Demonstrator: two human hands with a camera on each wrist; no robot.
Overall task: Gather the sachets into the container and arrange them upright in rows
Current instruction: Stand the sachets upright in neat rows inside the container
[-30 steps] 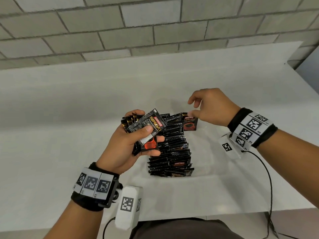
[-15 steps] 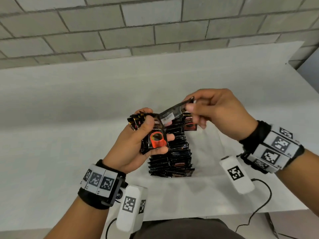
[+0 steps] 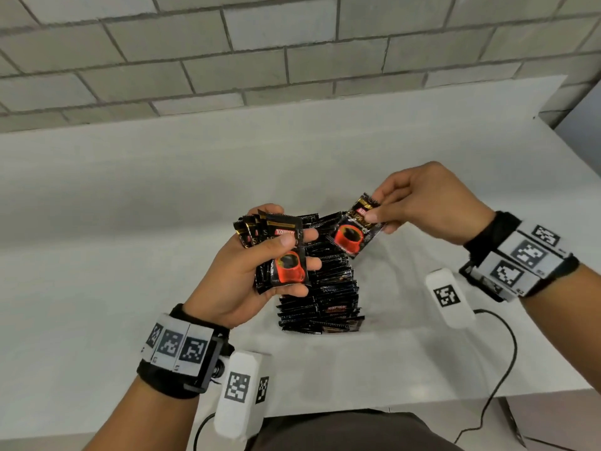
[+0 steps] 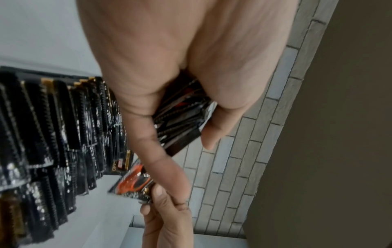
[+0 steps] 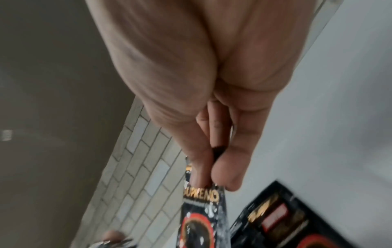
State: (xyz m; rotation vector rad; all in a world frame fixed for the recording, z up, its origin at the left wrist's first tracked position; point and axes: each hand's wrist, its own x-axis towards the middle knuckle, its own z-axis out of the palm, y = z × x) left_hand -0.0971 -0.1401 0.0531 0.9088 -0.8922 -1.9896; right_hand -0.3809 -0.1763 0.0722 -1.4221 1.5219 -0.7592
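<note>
White counter (image 3: 136, 222), plain and matte, spanning the scene; its near edge runs along the bottom. Grey block wall (image 3: 292, 43) with dark mortar joints behind its far edge. Black cable (image 3: 507, 362) trailing over the near right edge.

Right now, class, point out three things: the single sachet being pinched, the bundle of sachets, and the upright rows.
single sachet (image 3: 352, 236), head view, on its red cup picture.
bundle of sachets (image 3: 288, 266), head view, on the front sachet's cup.
upright rows (image 3: 331, 288), head view, on the sachets' top edges.

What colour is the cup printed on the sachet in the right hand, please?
Red-orange, on a glossy black sachet pinched by the right hand; head view.
</note>
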